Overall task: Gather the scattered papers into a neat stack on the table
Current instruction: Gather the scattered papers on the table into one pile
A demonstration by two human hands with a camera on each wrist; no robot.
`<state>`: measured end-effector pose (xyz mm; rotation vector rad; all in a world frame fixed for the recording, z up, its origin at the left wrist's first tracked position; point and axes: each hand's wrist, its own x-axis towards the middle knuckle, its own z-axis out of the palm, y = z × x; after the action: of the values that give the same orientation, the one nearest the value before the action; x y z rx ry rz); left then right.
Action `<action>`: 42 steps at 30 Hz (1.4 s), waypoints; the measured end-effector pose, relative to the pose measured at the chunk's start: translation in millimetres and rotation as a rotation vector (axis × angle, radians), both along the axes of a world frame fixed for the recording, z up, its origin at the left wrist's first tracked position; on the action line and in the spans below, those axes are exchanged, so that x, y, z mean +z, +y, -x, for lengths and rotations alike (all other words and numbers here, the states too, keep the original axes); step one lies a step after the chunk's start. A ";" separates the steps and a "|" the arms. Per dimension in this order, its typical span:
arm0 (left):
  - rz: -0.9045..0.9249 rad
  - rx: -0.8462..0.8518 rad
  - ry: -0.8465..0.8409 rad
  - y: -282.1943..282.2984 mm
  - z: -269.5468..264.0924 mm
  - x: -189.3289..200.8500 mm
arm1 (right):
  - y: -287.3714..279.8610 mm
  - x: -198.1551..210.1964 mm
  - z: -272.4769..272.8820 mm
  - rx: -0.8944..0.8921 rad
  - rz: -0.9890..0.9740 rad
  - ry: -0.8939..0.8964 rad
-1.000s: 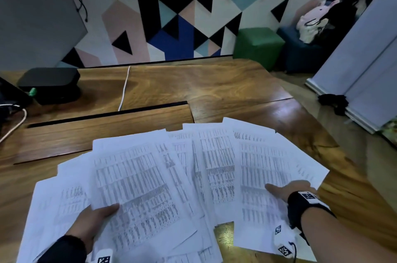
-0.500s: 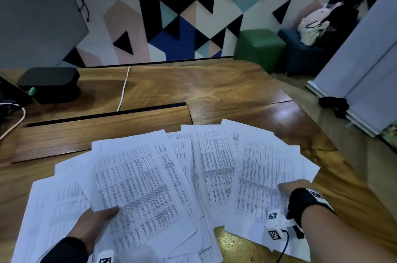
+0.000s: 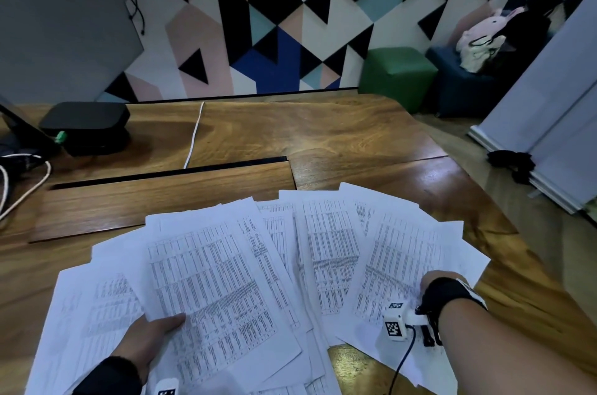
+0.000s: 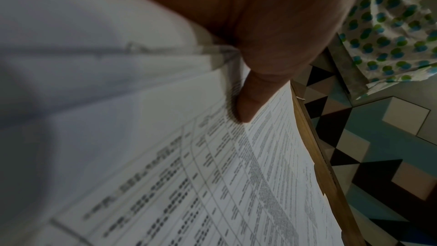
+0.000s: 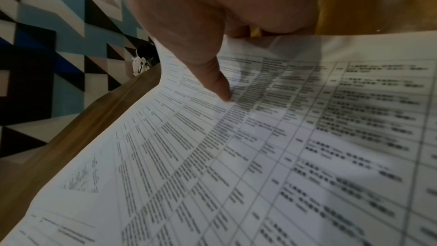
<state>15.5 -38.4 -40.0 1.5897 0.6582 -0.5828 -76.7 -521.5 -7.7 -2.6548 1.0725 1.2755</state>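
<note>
In the head view the papers (image 3: 245, 281) lie fanned across the lower half of the frame on the table (image 3: 323, 136), overlapping like a spread hand of cards. The left hand (image 3: 145, 339), lower left, pinches the fan's near edge, thumb on top; the right hand (image 3: 436, 285), lower right, grips the outer sheets, probably so the two ends can be drawn together. A black box (image 3: 85, 126) sits at upper left, well apart from the fan. In the left wrist view the thumb (image 4: 250, 98) presses down on printed sheets at centre, with other sheets bending up at left, so it clamps several at once; the fingers beneath are hidden. In the right wrist view the thumb (image 5: 212, 79) lies on a sheet that curls upward at upper centre, fingers tucked under its edge.
</note>
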 end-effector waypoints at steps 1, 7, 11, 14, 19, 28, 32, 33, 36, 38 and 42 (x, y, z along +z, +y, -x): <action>0.003 -0.001 -0.001 -0.2 -0.2 0.2 | 0.7 1.9 1.0 -0.013 -0.011 -0.027; -0.014 0.007 -0.007 1.6 -1.3 -3.1 | -8.1 -4.1 2.9 -0.194 -0.049 -0.121; -0.007 0.003 0.002 3.4 -1.1 -6.2 | -12.9 -7.8 -2.8 -0.212 -0.119 -0.074; -0.005 -0.001 0.001 4.9 -2.3 -8.1 | -26.2 -36.0 -5.8 -0.452 -0.208 -0.301; -0.019 -0.027 0.017 8.1 -4.3 -8.5 | 13.4 -6.7 -21.1 -0.840 -0.318 -0.855; -0.051 -0.078 0.028 8.1 -11.0 -8.7 | 76.9 -1.7 -43.4 -0.645 -0.048 -0.460; -0.061 -0.099 0.025 6.2 -8.9 -6.1 | 48.0 -66.5 -52.9 -0.557 -0.066 -0.350; -0.061 -0.102 0.023 5.9 -8.3 -5.6 | 36.7 -80.7 -52.1 -0.551 -0.074 -0.315; -0.066 -0.108 0.007 6.7 -3.7 -6.9 | 72.1 -4.8 -40.2 -0.528 -0.094 -0.333; -0.059 -0.101 -0.004 7.0 -0.7 -7.1 | 78.5 10.6 -37.8 -0.559 -0.143 -0.339; -0.067 -0.097 -0.023 8.1 0.9 -9.5 | 50.7 -35.5 -46.3 -0.633 -0.202 -0.479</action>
<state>14.7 -30.3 -49.5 1.6956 0.5919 -0.6186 -30.4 -470.8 -43.2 -2.0418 1.4230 0.5561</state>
